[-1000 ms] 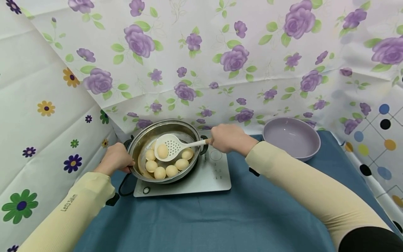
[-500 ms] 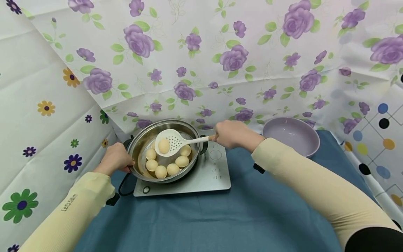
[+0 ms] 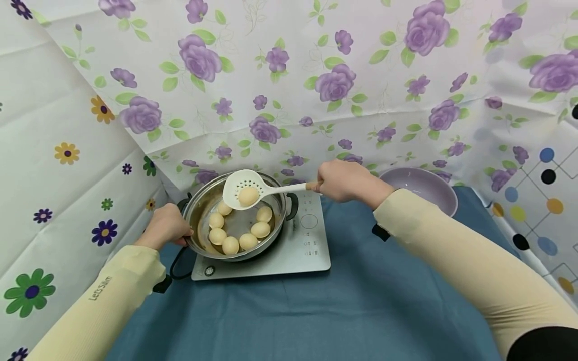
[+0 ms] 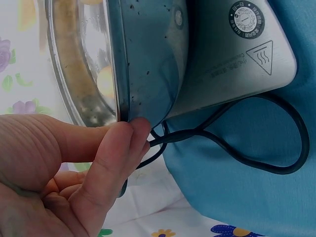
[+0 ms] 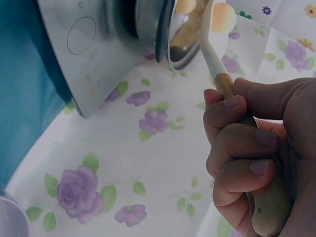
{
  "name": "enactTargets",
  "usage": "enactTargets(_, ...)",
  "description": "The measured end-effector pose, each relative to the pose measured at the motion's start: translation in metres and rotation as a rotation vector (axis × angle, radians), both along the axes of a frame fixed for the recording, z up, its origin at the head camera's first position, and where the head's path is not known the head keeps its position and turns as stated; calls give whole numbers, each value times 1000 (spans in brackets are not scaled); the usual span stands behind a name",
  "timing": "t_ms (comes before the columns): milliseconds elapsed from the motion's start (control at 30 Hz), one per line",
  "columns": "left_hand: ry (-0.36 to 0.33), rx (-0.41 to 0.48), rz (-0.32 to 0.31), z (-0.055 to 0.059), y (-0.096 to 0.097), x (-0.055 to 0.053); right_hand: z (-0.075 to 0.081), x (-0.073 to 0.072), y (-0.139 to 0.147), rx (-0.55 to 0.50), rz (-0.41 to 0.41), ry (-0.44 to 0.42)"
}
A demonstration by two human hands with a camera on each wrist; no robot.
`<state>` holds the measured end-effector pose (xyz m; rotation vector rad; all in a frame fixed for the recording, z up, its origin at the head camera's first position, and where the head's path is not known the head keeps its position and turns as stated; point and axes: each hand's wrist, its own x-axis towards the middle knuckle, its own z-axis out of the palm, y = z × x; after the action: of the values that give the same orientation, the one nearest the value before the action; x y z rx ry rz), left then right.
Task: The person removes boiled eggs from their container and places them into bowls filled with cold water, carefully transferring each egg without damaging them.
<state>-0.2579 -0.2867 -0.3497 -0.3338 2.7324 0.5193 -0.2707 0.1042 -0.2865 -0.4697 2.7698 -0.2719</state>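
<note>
The right hand [image 3: 338, 179] holds the skimmer [image 3: 232, 186], with its fingers curled firmly round the wooden end [image 3: 311, 186]. The left hand [image 3: 162, 226] pinches the pan [image 3: 244, 220] at its left edge, between thumb and fingers; the grip is narrow.

In the white bowl of the skimmer lies one pale yellow ball [image 3: 248, 196], towards the lower side, among the small holes. The skimmer is above the far part of the pan, slightly over the far rim as the head view shows it.

Inside the pan, I count seven more balls [image 3: 231, 245], which form a curve along the wall, open at the far side. The shiny bottom shows between them. A black handle [image 3: 292, 206] stands at the right side of the pan.

The pan sits on the left part of a silver stove [image 3: 311, 250], on a blue cloth [image 3: 289, 316]. A black cord [image 4: 296, 133] makes a loop near the left hand. Further to the right is a purple basin [image 3: 420, 183], partly hidden by the right sleeve [image 3: 433, 225].
</note>
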Motion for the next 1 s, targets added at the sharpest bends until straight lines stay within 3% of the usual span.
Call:
enactTargets(767, -6, 13, 8, -2, -1, 1, 10, 0, 33, -40, 16, 31)
enactTargets(1000, 13, 17, 1, 0, 0, 3, 11, 0, 48, -104, 34, 16)
